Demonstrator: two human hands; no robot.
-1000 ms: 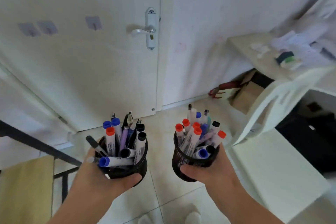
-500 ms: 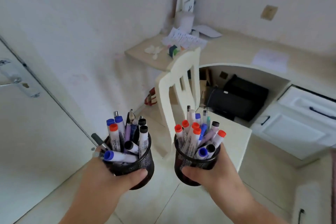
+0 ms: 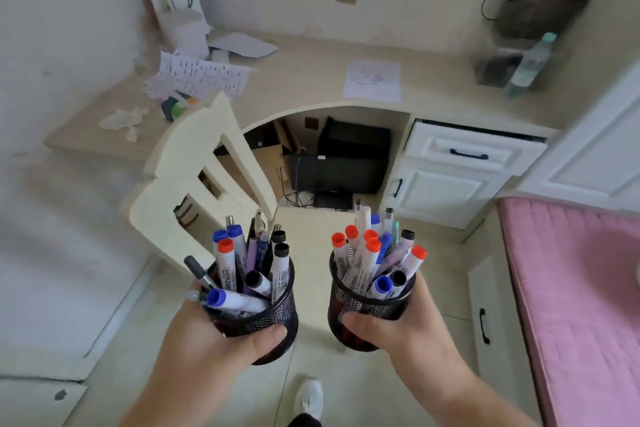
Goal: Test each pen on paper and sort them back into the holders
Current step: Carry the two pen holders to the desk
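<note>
The left hand (image 3: pixel 221 333) grips the left black mesh pen holder (image 3: pixel 266 315), fingers wrapped behind it and the thumb pressed across its front wall. The right hand (image 3: pixel 398 329) grips the right black mesh pen holder (image 3: pixel 360 308) in the same way, thumb on the front wall. Both holders are carried upright, side by side and apart, in the air above the tiled floor (image 3: pixel 311 288).

The left holder contains markers and pens (image 3: pixel 256 260) with blue, red and black caps; one blue-capped marker (image 3: pixel 232 300) lies tilted across the rim, and a grey-tipped pen (image 3: pixel 199 272) leans out toward the left hand. The right holder contains markers (image 3: pixel 374 260) with mostly red caps, plus blue and black ones, all standing tilted.

Ahead stands a cream chair (image 3: pixel 204 177), its backrest toward the camera. Beyond it is the curved table (image 3: pixel 311 80), which carries a sheet of paper (image 3: pixel 373 80) near its front edge, a scribbled sheet (image 3: pixel 201 76) at the left, and a plastic bottle (image 3: pixel 530 62) at the right. A white drawer unit (image 3: pixel 460 166) sits under the table at the right. A pink bed (image 3: pixel 581 305) lies at the right edge. A white shoe (image 3: pixel 308 399) shows at the bottom
</note>
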